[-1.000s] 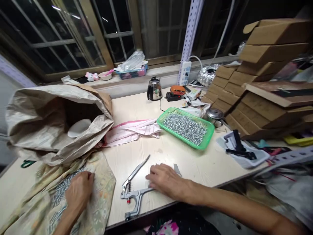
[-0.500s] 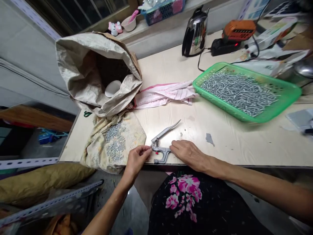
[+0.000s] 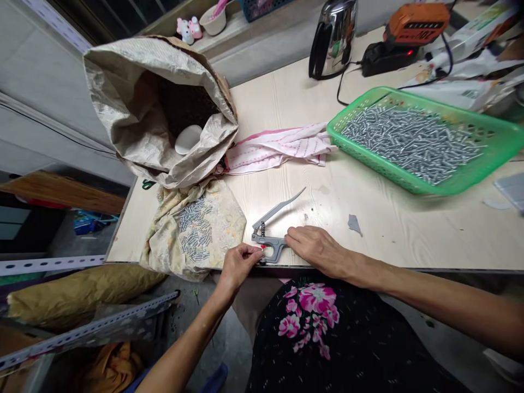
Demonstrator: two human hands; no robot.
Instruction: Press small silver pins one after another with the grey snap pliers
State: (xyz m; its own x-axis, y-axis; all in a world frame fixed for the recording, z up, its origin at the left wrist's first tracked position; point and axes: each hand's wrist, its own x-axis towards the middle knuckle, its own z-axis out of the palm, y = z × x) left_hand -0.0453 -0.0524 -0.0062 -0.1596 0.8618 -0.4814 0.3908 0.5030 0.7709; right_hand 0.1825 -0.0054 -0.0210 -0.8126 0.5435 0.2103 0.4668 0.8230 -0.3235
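Grey hand pliers point(image 3: 280, 245), like snap-fastener pliers, lie at the table's front edge. A spring shows under the raised lever, and a red tip sits in the jaw. My right hand point(image 3: 313, 246) is wrapped round the lower handle end. At the jaw, beside the red tip, my left hand point(image 3: 238, 266) has thumb and forefinger pinched together; whatever is between them is too small to make out. Left of it, small silver metal pieces point(image 3: 195, 232) lie on a yellowish patterned cloth point(image 3: 229, 218).
A green basket point(image 3: 380, 174) of silver metal pieces stands at the right. Behind the cloth is a large open sack point(image 3: 114, 103) with a white dish point(image 3: 188, 140). A pink-striped towel point(image 3: 282, 148), a kettle point(image 3: 334, 41) and an orange battery point(image 3: 416, 24) on a charger lie farther back.
My left hand has moved right, from the side of the pliers into the jaw by the red tip. The right hand keeps its hold. The whole view has shifted slightly.
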